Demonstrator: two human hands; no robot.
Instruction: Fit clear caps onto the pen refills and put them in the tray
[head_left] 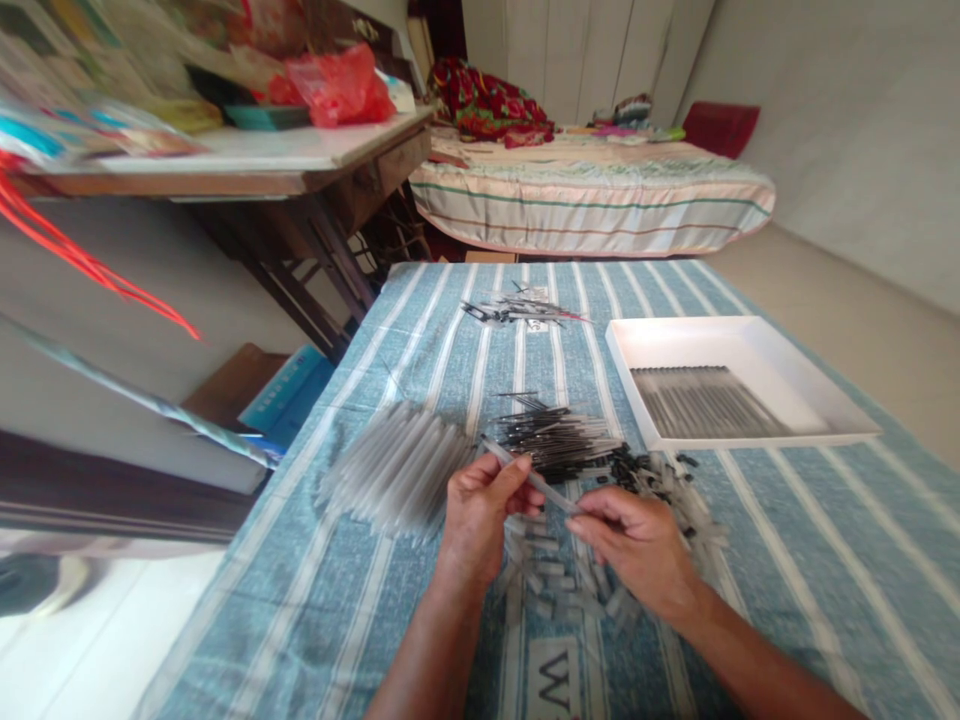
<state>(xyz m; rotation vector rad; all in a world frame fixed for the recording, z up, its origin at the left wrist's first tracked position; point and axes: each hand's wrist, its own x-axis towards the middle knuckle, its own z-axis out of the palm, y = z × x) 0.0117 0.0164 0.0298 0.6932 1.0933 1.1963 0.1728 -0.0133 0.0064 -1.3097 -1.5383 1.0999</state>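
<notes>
A grey translucent pen [553, 492] with a dark end slants between my two hands above the table. My left hand [480, 510] pinches its upper part between thumb and fingers. At the lower right end, the fingertips of my right hand [645, 545] close on it. Left of my hands lies a heap of translucent pen barrels [401, 465]. Just beyond them is a pile of dark pen refills [555, 440]. Small black plugs [637, 475] lie to the right of the refills. Short translucent pen caps [559, 580] are scattered under and between my hands.
A white box [757, 438] at the right holds a row of grey pens [697, 400]. Loose dark pieces [525, 310] lie farther back on the striped tablecloth [300, 600]. A cluttered side table [300, 165] stands at left, a bed [592, 205] behind.
</notes>
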